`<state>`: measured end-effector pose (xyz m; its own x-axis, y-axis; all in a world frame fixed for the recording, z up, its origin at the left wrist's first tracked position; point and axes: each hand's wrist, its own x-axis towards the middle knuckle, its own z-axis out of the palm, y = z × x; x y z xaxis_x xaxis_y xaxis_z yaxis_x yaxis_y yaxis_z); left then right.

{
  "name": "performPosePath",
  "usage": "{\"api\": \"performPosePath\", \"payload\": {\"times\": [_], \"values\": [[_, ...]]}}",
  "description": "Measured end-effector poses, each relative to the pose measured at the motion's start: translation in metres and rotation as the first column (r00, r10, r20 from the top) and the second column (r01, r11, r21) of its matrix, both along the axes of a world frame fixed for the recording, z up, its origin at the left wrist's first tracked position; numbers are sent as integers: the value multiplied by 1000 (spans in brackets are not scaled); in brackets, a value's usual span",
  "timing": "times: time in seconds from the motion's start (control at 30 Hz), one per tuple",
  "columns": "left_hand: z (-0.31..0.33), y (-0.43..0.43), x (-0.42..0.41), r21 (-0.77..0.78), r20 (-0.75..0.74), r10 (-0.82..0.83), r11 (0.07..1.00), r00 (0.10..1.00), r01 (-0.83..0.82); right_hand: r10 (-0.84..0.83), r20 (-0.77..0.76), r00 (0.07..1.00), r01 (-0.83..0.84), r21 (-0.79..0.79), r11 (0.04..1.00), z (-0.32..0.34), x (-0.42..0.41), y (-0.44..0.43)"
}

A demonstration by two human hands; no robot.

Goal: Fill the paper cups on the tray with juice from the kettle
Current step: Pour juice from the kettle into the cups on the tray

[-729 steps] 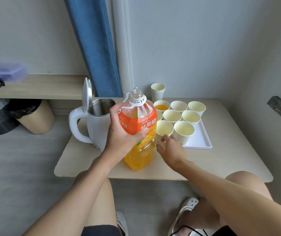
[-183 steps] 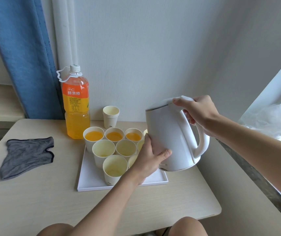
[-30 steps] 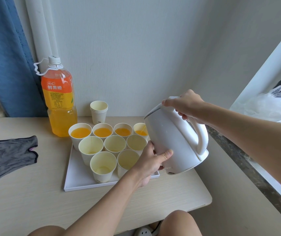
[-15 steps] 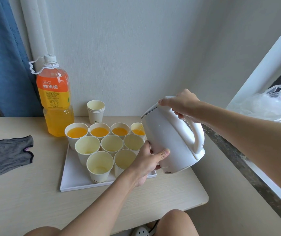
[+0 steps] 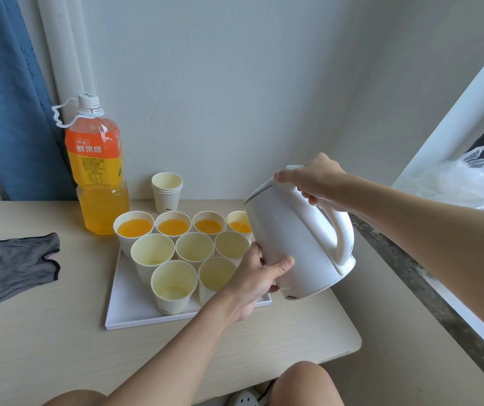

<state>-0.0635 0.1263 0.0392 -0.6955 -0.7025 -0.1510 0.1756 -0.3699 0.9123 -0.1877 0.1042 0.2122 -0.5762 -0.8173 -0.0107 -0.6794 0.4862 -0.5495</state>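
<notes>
On top of the kettle the right hand is curled round the head of the handle. Below it the left hand holds the lower wall, thumb across the front, fingers hidden behind. Between them the kettle hangs tilted, its top leaning left and away. Its spout is over the far-right cup, where a thin orange thread seems to fall into juice. Left of that cup, three more in the far row hold juice. Five cups that look empty or nearly so stand left of the left hand and nearer than the spout, the closest just beside the knuckles. All stand on the tray. I'd judge the next move to be a short draw of the spout back toward the person.
</notes>
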Motion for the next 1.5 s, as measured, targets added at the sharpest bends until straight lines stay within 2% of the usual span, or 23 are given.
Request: {"api": "performPosePath", "payload": {"times": [0.9, 1.27, 1.37, 1.5], "values": [[4, 2, 2, 18, 14, -9, 1000, 1000, 9, -11, 11, 1000, 11, -3, 1000, -1, -2, 4], [12, 4, 5, -69, -14, 50, 996, 999, -51, -3, 105, 994, 21, -170, 985, -3, -13, 24], [13, 14, 10, -110, -8, 87, 990, 996, -87, 28, 137, 990, -4, -179, 984, 0, -13, 30], [14, 28, 18, -59, -8, 113, 992, 994, -113, 87, 158, 984, -62, -158, 986, -1, -11, 38]]}}
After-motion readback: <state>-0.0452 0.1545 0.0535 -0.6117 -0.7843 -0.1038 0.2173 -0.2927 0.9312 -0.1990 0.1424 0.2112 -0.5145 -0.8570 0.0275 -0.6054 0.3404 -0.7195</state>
